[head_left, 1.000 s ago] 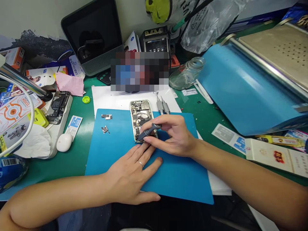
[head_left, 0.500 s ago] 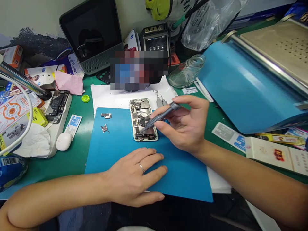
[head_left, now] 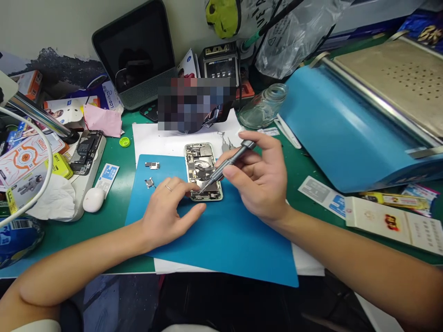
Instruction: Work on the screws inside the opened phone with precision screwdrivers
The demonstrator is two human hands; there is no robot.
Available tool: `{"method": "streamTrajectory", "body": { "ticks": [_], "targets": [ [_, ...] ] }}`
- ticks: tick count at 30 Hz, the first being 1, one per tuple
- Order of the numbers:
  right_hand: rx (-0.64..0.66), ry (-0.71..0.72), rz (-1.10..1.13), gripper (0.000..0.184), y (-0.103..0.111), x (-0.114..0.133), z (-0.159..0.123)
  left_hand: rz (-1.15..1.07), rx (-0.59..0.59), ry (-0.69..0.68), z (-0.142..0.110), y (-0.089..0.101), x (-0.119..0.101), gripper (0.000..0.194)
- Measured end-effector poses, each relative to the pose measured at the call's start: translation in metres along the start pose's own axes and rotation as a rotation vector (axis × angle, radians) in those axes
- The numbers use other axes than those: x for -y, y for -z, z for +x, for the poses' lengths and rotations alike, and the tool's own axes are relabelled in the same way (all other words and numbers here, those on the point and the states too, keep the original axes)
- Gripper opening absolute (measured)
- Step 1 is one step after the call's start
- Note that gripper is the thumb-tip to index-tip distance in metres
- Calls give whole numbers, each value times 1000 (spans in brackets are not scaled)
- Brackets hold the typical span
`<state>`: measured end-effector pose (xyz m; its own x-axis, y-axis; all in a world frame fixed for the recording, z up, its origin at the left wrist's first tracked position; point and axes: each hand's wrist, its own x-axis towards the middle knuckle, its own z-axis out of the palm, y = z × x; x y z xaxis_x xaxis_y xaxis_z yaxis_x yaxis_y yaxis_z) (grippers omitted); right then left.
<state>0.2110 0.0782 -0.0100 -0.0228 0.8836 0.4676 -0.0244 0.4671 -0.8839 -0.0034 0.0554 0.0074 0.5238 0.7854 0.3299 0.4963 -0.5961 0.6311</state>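
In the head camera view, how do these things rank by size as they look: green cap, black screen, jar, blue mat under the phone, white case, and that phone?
Largest to smallest:
Blue mat
Black screen
Phone and jar, too alike to rank
White case
Green cap

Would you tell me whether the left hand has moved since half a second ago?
Yes: against the opened phone, the left hand has moved forward and leftward, from the phone's near side to its near-left corner.

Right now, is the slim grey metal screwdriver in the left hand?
No, the right hand holds the screwdriver above the opened, pale-edged phone.
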Motion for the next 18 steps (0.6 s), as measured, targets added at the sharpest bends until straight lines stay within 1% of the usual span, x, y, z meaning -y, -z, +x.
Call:
{"method": "streamTrajectory", "body": {
  "ticks": [5,10,18],
  "targets": [
    [54,59,-5,48,-1,0,-1,-3,-6,-24,-3,-2,2,17],
    [58,75,-6,50,0,-1,-1,-66,-26,-11,-3,-3,4,15],
    [75,77,-1,49,-1,0,-2,-60,-34,2,-4,-3,5,17]
  ]
}}
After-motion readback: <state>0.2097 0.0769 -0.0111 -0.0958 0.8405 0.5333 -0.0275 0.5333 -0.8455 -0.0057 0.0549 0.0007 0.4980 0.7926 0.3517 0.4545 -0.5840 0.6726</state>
